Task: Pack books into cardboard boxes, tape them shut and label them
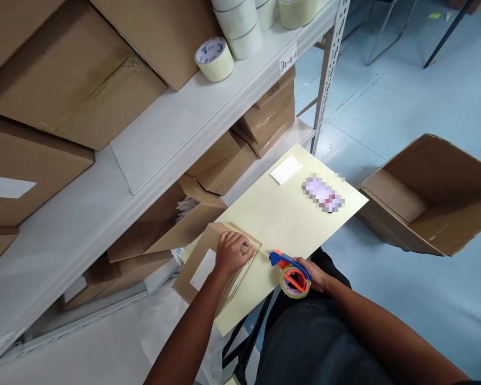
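My left hand [233, 252] rests with curled fingers on the upper edge of a small cardboard box [198, 252], steadying it. A white label [203, 269] is on the box's side. My right hand [315, 274] grips a blue and orange tape dispenser [289, 261] carrying a roll of clear yellowish tape [283, 289]. The dispenser's head points toward the box, a short way to its right. Between them a faint strip of tape seems to run, though it is hard to make out. Both box and hands are over a pale yellow tabletop [280, 219].
A white card [286, 169] and a blurred-out flat item [323, 193] lie at the table's far end. Left of the table, a metal shelf [160, 176] holds cardboard boxes and tape rolls [214, 60]. An open carton [404, 208] stands on the blue floor at right.
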{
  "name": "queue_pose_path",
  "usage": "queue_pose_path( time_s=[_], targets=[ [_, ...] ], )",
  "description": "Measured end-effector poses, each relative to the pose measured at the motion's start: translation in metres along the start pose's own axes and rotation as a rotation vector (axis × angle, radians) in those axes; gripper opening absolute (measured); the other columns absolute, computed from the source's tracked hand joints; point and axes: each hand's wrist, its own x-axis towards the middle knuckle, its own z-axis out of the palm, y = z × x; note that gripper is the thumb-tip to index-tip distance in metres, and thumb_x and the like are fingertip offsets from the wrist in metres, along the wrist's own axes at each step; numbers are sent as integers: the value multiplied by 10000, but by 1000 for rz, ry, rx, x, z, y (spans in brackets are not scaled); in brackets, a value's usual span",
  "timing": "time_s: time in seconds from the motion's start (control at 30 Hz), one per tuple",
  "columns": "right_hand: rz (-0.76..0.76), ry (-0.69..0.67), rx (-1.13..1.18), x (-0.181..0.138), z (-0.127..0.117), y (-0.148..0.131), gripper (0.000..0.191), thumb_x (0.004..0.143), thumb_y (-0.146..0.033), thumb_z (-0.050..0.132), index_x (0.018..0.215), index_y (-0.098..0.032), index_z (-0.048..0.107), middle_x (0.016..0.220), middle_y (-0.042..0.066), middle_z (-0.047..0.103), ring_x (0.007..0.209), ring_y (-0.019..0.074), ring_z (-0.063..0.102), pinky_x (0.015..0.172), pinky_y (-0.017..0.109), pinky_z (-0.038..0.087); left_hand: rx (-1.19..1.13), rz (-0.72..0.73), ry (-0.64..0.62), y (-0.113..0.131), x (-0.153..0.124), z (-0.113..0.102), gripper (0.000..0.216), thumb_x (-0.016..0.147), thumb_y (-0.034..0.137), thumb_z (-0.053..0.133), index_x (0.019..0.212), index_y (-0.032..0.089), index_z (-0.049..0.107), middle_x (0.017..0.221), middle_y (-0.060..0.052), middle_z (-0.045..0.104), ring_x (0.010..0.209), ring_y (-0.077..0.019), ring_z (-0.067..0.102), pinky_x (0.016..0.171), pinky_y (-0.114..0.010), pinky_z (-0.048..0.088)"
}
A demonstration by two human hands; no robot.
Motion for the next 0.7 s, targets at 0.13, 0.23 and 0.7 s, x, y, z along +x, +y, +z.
queue_pose_path(
  time_s=[0.13,0.23,0.7],
  targets=[
    [28,-19,49,0,-2,-5,311,952,-404,529,904,-153,706,814,69,752,755,200,703,833,330,562,-1,-56,4,-2,7,2,177,898,356,589,756,254,617,854,-40,711,947,-250,613,1010,-429,379],
    [35,-29,121,11,12,-22,356,977,-445,489,936,-161,700,880,79,766,820,206,719,877,339,568,27,-200,40,-3,20,2,174,909,336,568,772,258,642,905,-37,745,986,-257,623,1004,-431,366],
    [56,7,-95,-6,-19,-22,343,928,-454,599,924,-142,741,849,100,771,750,217,711,780,336,574,-11,-940,156,-93,35,-31,339,977,212,403,1196,112,641,1192,-158,687,1060,-341,601,880,-482,431]
  ],
)
